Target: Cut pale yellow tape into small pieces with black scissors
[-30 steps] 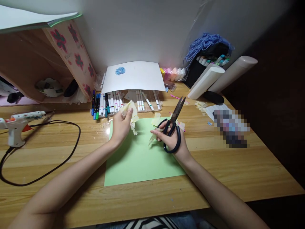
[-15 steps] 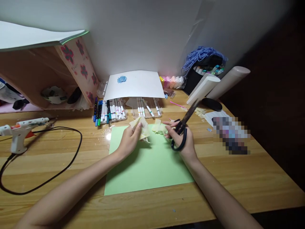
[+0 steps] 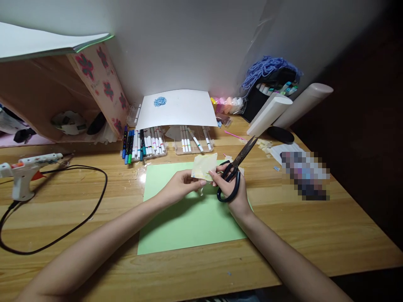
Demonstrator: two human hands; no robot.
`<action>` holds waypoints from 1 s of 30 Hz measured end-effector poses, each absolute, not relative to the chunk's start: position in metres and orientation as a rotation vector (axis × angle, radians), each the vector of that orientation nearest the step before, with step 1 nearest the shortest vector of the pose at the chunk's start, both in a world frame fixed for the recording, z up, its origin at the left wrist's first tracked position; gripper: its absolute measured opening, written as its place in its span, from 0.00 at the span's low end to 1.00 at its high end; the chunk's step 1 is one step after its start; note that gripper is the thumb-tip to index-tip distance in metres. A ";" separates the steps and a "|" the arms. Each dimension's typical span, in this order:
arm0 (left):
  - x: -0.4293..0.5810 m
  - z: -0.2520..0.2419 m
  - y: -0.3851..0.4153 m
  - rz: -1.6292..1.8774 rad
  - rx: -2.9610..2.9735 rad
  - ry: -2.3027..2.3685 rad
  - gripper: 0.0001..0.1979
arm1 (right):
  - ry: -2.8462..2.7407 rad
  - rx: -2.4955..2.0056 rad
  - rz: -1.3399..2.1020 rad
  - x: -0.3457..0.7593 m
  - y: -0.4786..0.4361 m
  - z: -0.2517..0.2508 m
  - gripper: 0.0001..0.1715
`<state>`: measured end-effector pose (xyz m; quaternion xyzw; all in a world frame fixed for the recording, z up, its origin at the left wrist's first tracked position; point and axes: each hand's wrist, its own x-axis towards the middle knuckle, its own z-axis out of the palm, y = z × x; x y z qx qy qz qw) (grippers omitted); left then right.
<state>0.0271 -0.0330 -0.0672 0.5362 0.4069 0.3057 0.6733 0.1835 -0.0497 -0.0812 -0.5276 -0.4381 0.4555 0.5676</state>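
Observation:
My left hand [image 3: 185,183] pinches the lower left edge of a pale yellow paper piece [image 3: 204,167] above the green sheet [image 3: 189,218]. My right hand [image 3: 234,191] is closed round the black-handled scissors [image 3: 236,167], whose blades point up and to the right, slightly apart. The thumb and fingertips of that hand also touch the paper's right edge. A small scrap hangs below the paper near my left fingertips. More pale scraps lie partly hidden behind my right hand.
A glue gun [image 3: 27,176] with a looped black cable lies left. Markers [image 3: 147,142] and a white sheet [image 3: 179,109] stand at the back. White rolls [image 3: 270,113], yellow scraps [image 3: 265,145] and a blurred item [image 3: 304,176] are on the right.
My left hand has moved right with the paper, turning it flatter to view. My right hand has moved slightly left with the scissors, and its fingertips now meet the paper.

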 end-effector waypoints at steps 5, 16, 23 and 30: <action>0.026 -0.068 -0.034 0.657 1.279 0.915 0.11 | -1.053 -1.285 1.149 0.183 -0.050 -0.080 0.25; 0.021 -0.064 -0.028 0.713 1.312 1.019 0.10 | -1.060 -1.287 1.055 0.193 -0.045 -0.075 0.24; 0.021 -0.071 -0.029 0.694 1.401 1.029 0.10 | -1.036 -1.306 1.233 0.188 -0.047 -0.075 0.27; 0.023 -0.065 -0.031 0.733 1.410 0.995 0.15 | -1.093 -1.281 1.131 0.191 -0.048 -0.079 0.21</action>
